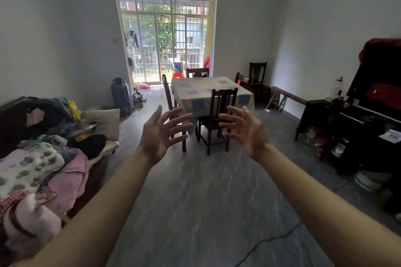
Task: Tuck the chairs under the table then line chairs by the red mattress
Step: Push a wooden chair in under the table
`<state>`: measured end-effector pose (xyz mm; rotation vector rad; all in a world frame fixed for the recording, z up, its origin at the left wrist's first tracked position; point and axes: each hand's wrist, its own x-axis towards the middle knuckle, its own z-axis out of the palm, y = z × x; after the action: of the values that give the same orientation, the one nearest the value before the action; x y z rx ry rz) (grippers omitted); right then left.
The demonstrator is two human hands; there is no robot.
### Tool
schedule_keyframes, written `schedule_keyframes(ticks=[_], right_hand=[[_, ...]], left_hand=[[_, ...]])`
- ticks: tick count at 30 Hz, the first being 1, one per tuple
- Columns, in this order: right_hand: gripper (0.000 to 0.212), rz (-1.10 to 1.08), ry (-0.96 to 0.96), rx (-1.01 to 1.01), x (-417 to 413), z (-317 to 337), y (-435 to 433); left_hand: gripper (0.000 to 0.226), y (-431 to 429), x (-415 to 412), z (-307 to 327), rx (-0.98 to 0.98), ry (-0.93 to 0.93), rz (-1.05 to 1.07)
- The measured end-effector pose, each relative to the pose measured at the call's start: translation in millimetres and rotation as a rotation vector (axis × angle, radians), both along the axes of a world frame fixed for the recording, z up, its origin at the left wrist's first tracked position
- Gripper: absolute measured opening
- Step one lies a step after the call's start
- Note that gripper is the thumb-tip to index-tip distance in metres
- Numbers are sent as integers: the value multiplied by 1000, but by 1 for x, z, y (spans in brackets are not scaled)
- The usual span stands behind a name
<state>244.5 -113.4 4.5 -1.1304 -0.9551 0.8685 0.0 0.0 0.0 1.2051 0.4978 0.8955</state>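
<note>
A table (217, 84) with a pale checked cloth stands mid-room. A dark wooden chair (223, 102) stands at its near side, pulled out a little, its back toward me. Another chair (166, 91) stands at the table's left side, a third chair (197, 72) at the far side, and one more (243, 80) at the right. A further chair (258, 76) stands by the right wall. My left hand (162, 134) and my right hand (245, 128) are raised in front of me, fingers spread, holding nothing, well short of the near chair.
A bed piled with clothes (36, 158) fills the left. Dark cabinets (358, 136) with bottles and a red-and-black cloth line the right wall, a wooden bench (286, 95) beyond. A suitcase (120, 95) stands near the barred balcony door (165, 45). Grey floor (206, 201) lies ahead.
</note>
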Motion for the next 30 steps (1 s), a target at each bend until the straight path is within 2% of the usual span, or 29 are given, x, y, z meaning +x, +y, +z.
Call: schedule_keyframes(ticks=[5,12,15,24,30], right_hand=[[59,-59,140,21,27,-14,63],[54,-136,150,4,87,-57,184],[54,-151,145,1,132,-64,244],[53,-171,99,31,277,-39,428],[51,-198,109,9,372,-45,534]], left_hand=[[64,65,47,-12,-110,-79,-65],[63,180,125,-57,-154,-68,-86],[60,246,166,-61,-137,-43,-59],[57,434,309,-24,-86,1,-58],[59,550,408,-38,-106,-18,-102]])
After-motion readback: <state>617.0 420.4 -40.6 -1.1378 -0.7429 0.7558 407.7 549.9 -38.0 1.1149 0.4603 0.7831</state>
